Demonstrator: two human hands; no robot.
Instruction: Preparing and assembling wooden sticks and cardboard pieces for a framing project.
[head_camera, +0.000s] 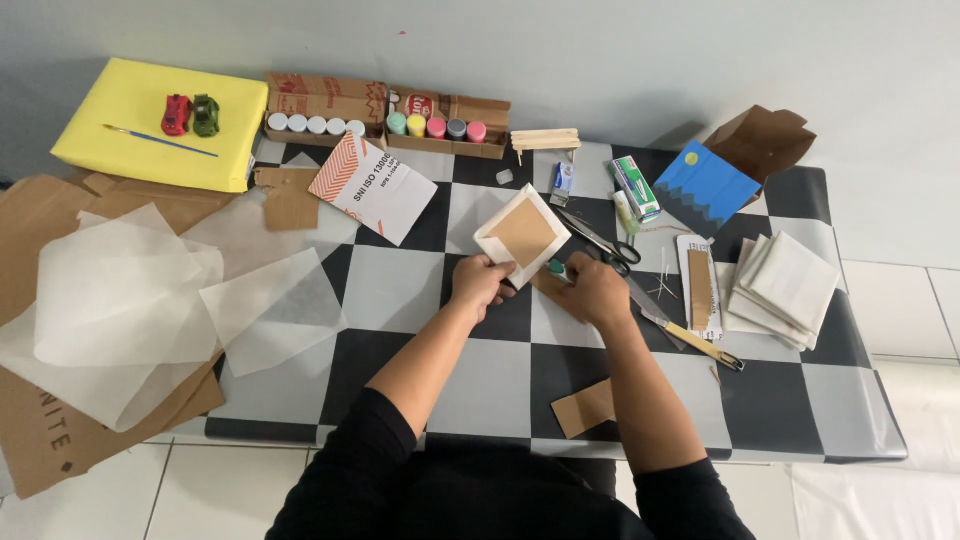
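- Nearest the camera: loose brown card scrap (583, 408) flat on the checkered counter (400, 290).
- Left hand (481, 283): grip closed, pinching the lower corner of the white square card (523, 235) with a brown panel, held tilted just above counter centre.
- Card looks light, thin and fairly stiff, likely to crease; best held by an edge or corner, clear of the panel.
- Right hand (593, 291): grip curled round a small green-capped tube (556, 268), tip beside the card's lower edge.
- Scissors (606, 244) just right of it.

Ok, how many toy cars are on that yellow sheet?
2: a red toy car and a green toy car, side by side on the yellow sheet, above the paintbrush. None appear hidden.
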